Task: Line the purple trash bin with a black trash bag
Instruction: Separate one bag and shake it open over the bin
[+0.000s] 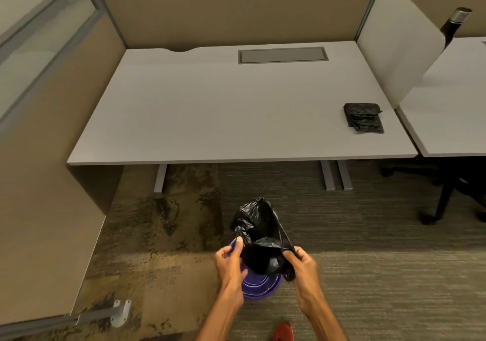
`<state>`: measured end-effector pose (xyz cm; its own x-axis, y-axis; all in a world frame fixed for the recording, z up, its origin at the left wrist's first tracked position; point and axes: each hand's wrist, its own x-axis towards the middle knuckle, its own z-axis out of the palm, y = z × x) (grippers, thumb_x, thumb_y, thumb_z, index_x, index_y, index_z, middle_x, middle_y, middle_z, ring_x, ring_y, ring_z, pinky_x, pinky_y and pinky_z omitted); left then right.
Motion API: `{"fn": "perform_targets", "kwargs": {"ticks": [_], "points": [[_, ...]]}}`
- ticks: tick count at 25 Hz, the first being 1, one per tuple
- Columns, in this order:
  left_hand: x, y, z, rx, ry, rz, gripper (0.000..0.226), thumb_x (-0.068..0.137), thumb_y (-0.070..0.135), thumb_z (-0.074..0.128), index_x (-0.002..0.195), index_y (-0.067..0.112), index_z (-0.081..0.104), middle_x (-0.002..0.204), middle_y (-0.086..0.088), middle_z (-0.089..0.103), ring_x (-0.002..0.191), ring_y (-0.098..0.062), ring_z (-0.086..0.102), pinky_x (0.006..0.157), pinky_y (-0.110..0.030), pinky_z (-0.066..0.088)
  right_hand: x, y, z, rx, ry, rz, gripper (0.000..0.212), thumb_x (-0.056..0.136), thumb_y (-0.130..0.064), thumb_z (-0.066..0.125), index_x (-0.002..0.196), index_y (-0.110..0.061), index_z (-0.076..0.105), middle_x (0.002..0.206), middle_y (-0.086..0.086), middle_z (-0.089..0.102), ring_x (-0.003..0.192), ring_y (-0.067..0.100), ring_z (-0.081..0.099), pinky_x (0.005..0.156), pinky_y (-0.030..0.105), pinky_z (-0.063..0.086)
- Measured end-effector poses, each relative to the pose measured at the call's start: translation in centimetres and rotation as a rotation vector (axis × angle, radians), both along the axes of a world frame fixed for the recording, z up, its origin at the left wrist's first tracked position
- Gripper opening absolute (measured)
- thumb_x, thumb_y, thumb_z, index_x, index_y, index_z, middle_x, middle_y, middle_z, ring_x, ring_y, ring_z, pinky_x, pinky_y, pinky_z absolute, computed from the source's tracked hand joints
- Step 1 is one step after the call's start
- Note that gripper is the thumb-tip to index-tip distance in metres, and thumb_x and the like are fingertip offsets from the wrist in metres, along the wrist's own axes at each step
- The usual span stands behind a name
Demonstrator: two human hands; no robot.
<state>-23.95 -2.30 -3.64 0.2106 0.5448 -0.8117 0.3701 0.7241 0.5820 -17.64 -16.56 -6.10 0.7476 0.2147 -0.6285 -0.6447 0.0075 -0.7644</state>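
View from above the floor in front of the bench (236, 109). The purple trash bin (259, 286) stands on the carpet (368, 275) below you, its rim showing under the black trash bag (260, 238). Your left hand (230, 260) holds the bag's left edge against the bin rim, fingers (238, 243) curled, thumb raised. Your right hand (302, 261) pinches the right edge, fingers closed on the film. The bag's mouth is partly open between the hands; the rest bunches upward, above the bin and not yet inside it. A folded stack of spare bags (364, 118) lies well apart on the bench. Likely faults: the thin film may slip from a pinch as you stretch it; the bunched part may trap air and stay outside; and uneven pulling could tip the light bin.
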Motion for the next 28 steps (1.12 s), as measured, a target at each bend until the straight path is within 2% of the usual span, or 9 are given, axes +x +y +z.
{"fn": "perform_targets", "kwargs": {"ticks": [4, 8, 11, 15, 18, 20, 22, 25, 28], "points": [[1.0, 0.5, -2.8, -0.320, -0.043, -0.056, 0.043, 0.085, 0.024, 0.076, 0.122, 0.009, 0.061, 0.114, -0.016, 0.070, 0.094, -0.026, 0.066, 0.066, -0.035, 0.054, -1.6, -1.0, -2.6, -0.087, 0.025, 0.116, 0.013, 0.086, 0.002, 0.070, 0.100, -0.001, 0.069, 0.087, 0.016, 0.079, 0.074, 0.025, 0.074, 0.055, 0.026, 0.056], [2.0, 1.7, -5.4, -0.284, -0.064, 0.059, 0.036, 0.093, 0.000, 0.061, 0.128, 0.003, 0.058, 0.114, -0.017, 0.067, 0.096, -0.029, 0.063, 0.066, -0.037, 0.053, -1.9, -2.8, -4.6, -0.112, 0.036, 0.104, 0.014, 0.085, -0.001, 0.074, 0.098, 0.002, 0.068, 0.079, 0.011, 0.078, 0.065, 0.016, 0.073, 0.053, 0.025, 0.056], [1.6, 1.9, -8.2, -0.258, -0.066, 0.159, 0.040, 0.094, -0.008, 0.055, 0.133, 0.001, 0.050, 0.115, -0.020, 0.062, 0.103, -0.032, 0.060, 0.061, -0.037, 0.055, -1.7, -3.9, -6.2, -0.076, 0.087, 0.071, 0.011, 0.092, -0.008, 0.068, 0.101, -0.003, 0.072, 0.093, 0.014, 0.079, 0.079, 0.018, 0.075, 0.064, 0.023, 0.058], [0.9, 1.9, -12.3, 0.006, 0.087, 0.208, 0.026, 0.089, -0.011, 0.063, 0.108, 0.006, 0.054, 0.104, -0.022, 0.061, 0.092, -0.031, 0.058, 0.064, -0.037, 0.050, -1.8, -5.0, -8.5, -0.113, 0.133, 0.065, 0.011, 0.093, -0.009, 0.067, 0.100, -0.006, 0.075, 0.094, 0.012, 0.080, 0.079, 0.018, 0.077, 0.062, 0.023, 0.059], [0.1, 1.9, -14.5, 0.272, 0.108, 0.049, 0.035, 0.087, -0.016, 0.059, 0.071, 0.015, 0.055, 0.077, -0.008, 0.060, 0.083, -0.024, 0.052, 0.065, -0.019, 0.047, -1.6, -5.3, -10.3, -0.162, 0.114, -0.044, 0.006, 0.090, -0.008, 0.071, 0.093, -0.006, 0.075, 0.089, 0.011, 0.080, 0.074, 0.015, 0.075, 0.064, 0.025, 0.057], [-1.0, 2.4, -15.8, 0.397, 0.196, -0.096, 0.040, 0.089, -0.013, 0.056, 0.068, 0.020, 0.065, 0.075, -0.006, 0.069, 0.077, -0.024, 0.058, 0.069, -0.029, 0.051, -1.2, -5.3, -11.8, -0.207, 0.079, -0.152, 0.004, 0.089, -0.007, 0.071, 0.090, -0.010, 0.073, 0.087, 0.010, 0.079, 0.073, 0.012, 0.073, 0.069, 0.028, 0.054], [-2.0, 3.2, -17.0, 0.483, 0.286, -0.227, 0.035, 0.093, -0.007, 0.055, 0.084, 0.019, 0.077, 0.089, -0.014, 0.077, 0.079, -0.035, 0.067, 0.075, -0.042, 0.055, -0.5, -5.5, -13.1, -0.273, 0.015, -0.225, 0.016, 0.090, -0.003, 0.070, 0.088, -0.018, 0.065, 0.086, 0.008, 0.074, 0.075, 0.014, 0.069, 0.069, 0.028, 0.051], [-3.2, 4.2, -18.4, 0.539, 0.368, -0.305, 0.027, 0.095, 0.004, 0.059, 0.106, 0.020, 0.078, 0.096, -0.020, 0.077, 0.089, -0.042, 0.069, 0.077, -0.042, 0.056, 0.2, -6.0, -14.6, -0.473, -0.280, 0.010, 0.028, 0.093, 0.003, 0.062, 0.086, -0.023, 0.058, 0.084, 0.003, 0.067, 0.075, 0.010, 0.061, 0.067, 0.026, 0.049], [-3.2, 4.7, -18.8, 0.533, 0.358, -0.250, 0.025, 0.087, 0.019, 0.074, 0.112, 0.021, 0.076, 0.069, -0.016, 0.070, 0.069, -0.034, 0.065, 0.076, -0.040, 0.055, 1.2, -5.9, -15.9, -0.769, -0.596, 0.525, 0.037, 0.089, 0.015, 0.055, 0.091, -0.015, 0.075, 0.091, 0.003, 0.070, 0.085, 0.019, 0.063, 0.077, 0.035, 0.050]]}}
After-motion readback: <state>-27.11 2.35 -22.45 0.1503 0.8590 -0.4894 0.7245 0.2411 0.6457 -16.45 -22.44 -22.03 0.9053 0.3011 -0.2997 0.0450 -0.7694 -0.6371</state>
